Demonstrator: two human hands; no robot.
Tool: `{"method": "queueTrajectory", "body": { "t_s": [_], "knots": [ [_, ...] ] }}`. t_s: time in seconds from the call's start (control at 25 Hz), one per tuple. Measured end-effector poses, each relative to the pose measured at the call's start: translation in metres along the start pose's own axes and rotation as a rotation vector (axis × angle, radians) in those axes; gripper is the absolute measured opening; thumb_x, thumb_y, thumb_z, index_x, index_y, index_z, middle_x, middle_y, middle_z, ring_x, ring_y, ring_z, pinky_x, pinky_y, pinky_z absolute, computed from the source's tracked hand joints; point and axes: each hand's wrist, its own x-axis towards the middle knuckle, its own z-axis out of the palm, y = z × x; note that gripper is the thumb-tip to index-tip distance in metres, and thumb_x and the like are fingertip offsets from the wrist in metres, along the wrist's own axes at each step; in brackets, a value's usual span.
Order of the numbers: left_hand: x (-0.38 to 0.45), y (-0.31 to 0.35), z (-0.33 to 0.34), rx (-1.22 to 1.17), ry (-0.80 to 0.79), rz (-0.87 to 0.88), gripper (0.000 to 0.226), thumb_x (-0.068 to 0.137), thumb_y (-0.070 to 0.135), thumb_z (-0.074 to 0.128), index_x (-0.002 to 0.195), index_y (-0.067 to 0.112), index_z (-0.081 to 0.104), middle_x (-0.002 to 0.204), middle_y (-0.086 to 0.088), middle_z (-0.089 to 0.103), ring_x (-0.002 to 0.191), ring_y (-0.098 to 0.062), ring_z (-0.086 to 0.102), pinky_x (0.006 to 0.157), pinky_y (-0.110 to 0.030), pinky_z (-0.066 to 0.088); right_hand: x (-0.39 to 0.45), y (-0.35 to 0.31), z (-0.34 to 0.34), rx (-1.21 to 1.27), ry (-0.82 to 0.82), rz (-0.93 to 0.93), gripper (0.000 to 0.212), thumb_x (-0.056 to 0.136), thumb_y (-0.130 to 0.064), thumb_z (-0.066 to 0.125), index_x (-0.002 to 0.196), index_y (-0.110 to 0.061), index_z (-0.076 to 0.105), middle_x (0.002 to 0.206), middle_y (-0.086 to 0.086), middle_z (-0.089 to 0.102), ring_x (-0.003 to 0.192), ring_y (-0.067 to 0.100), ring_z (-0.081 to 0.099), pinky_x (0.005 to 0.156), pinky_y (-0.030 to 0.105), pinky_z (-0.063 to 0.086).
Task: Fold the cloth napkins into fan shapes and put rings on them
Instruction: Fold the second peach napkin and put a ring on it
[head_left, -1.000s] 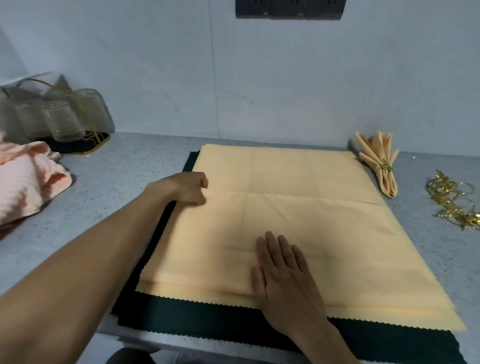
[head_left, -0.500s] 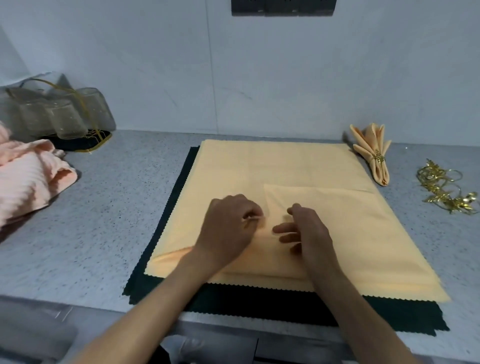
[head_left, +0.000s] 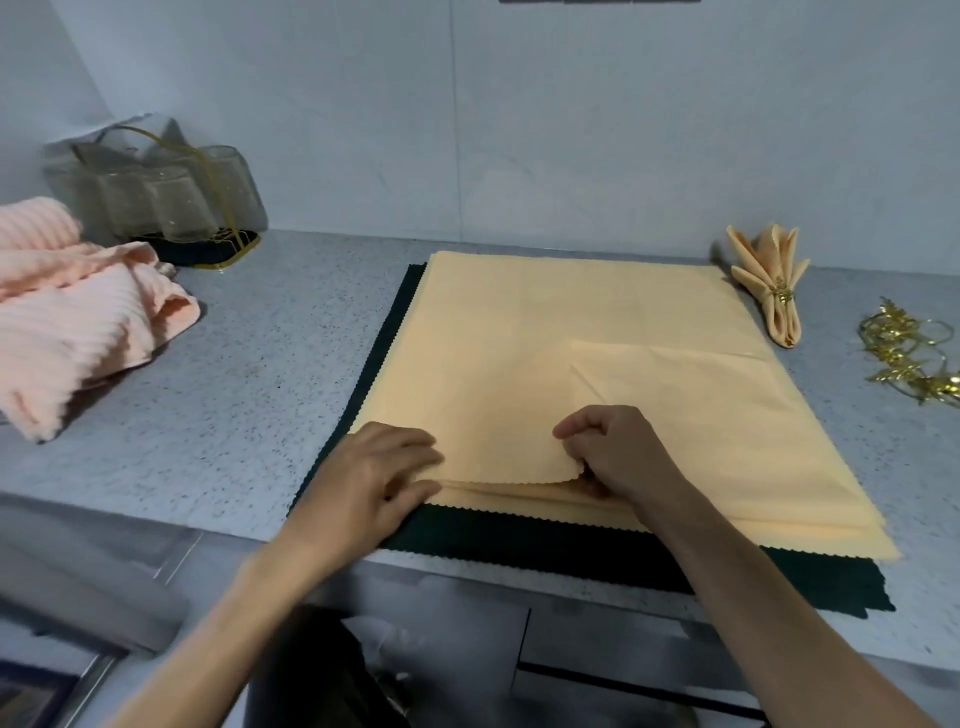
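A stack of pale orange cloth napkins (head_left: 545, 322) lies flat on dark green napkins (head_left: 571, 551) on the grey counter. The top napkin (head_left: 691, 400) is folded over to the right half. My right hand (head_left: 618, 452) pinches the scalloped near edge of a napkin and lifts it slightly. At the stack's near left corner, my left hand (head_left: 374, 478) rests with its fingers spread over the edge. A finished fan-shaped napkin (head_left: 774, 291) with a gold ring stands at the back right. Loose gold rings (head_left: 909, 353) lie at the far right.
A pink ribbed towel (head_left: 78, 317) is heaped on the left of the counter (head_left: 249, 395). Behind it stand clear glasses in a gold-wire holder (head_left: 161, 202). The wall runs close behind. The counter's front edge is just under my wrists.
Both hands have slid from the middle of the stack toward its near edge. The right hand now pinches and lifts the scalloped edge, and the left hand has moved to the near left corner.
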Motion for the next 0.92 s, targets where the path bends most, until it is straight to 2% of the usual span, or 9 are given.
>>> {"method": "queueTrajectory", "body": {
  "t_s": [0.16,0.28,0.36,0.44,0.6,0.76,0.92],
  "knots": [
    [-0.032,-0.037,-0.035,-0.032,0.042,-0.150,0.038,0.088,0.052,0.056,0.105,0.026,0.077,0.111,0.017,0.070,0.103,-0.001,0.063,0.090,-0.021,0.048,0.000,-0.001,-0.001,-0.003,-0.036,0.008,0.020,0.085,0.003,0.057,0.089,-0.011,0.071,0.060,0.005,0.060,0.047,0.017,0.055,0.049,0.028,0.046],
    [-0.036,-0.042,-0.041,-0.102,0.067,-0.175,0.023,0.086,0.040,0.073,0.102,0.025,0.078,0.104,0.018,0.072,0.099,0.007,0.064,0.090,-0.018,0.050,0.001,0.000,-0.002,-0.024,-0.053,-0.005,0.019,0.083,0.007,0.060,0.090,-0.008,0.070,0.053,-0.001,0.053,0.050,0.019,0.056,0.053,0.031,0.049],
    [-0.036,-0.043,-0.040,-0.100,0.100,-0.184,0.021,0.080,0.027,0.074,0.099,0.022,0.079,0.101,0.017,0.072,0.097,0.005,0.065,0.088,-0.020,0.052,0.003,0.001,-0.001,-0.058,-0.053,-0.025,0.019,0.081,0.007,0.063,0.087,-0.009,0.070,0.048,-0.007,0.048,0.054,0.020,0.054,0.061,0.036,0.049],
    [-0.036,-0.040,-0.036,-0.098,0.122,-0.195,0.020,0.078,0.025,0.074,0.097,0.021,0.079,0.100,0.018,0.071,0.095,0.003,0.066,0.086,-0.023,0.053,0.002,-0.001,-0.001,-0.070,-0.046,-0.018,0.018,0.081,0.007,0.064,0.085,-0.010,0.070,0.046,-0.011,0.050,0.057,0.020,0.055,0.065,0.037,0.049],
    [-0.035,-0.039,-0.032,-0.096,0.147,-0.214,0.019,0.079,0.026,0.074,0.095,0.021,0.080,0.099,0.016,0.073,0.095,-0.003,0.067,0.086,-0.028,0.052,0.001,-0.005,-0.003,-0.045,-0.023,0.027,0.017,0.079,0.007,0.061,0.082,-0.007,0.071,0.055,0.002,0.060,0.049,0.017,0.057,0.062,0.038,0.055],
    [-0.036,-0.038,-0.030,-0.109,0.155,-0.213,0.016,0.078,0.023,0.076,0.094,0.021,0.080,0.098,0.015,0.073,0.095,-0.003,0.067,0.086,-0.028,0.053,0.000,-0.004,-0.003,-0.122,0.005,-0.022,0.017,0.082,-0.003,0.059,0.075,-0.010,0.072,0.057,0.001,0.063,0.051,0.018,0.062,0.063,0.044,0.060],
    [-0.036,-0.036,-0.029,-0.125,0.184,-0.245,0.015,0.077,0.022,0.077,0.092,0.021,0.080,0.096,0.016,0.073,0.094,0.001,0.065,0.087,-0.023,0.051,0.002,-0.003,0.000,-0.190,0.017,-0.013,0.016,0.082,-0.008,0.061,0.071,-0.013,0.072,0.058,-0.001,0.065,0.049,0.018,0.064,0.063,0.041,0.062]
  ]
}}
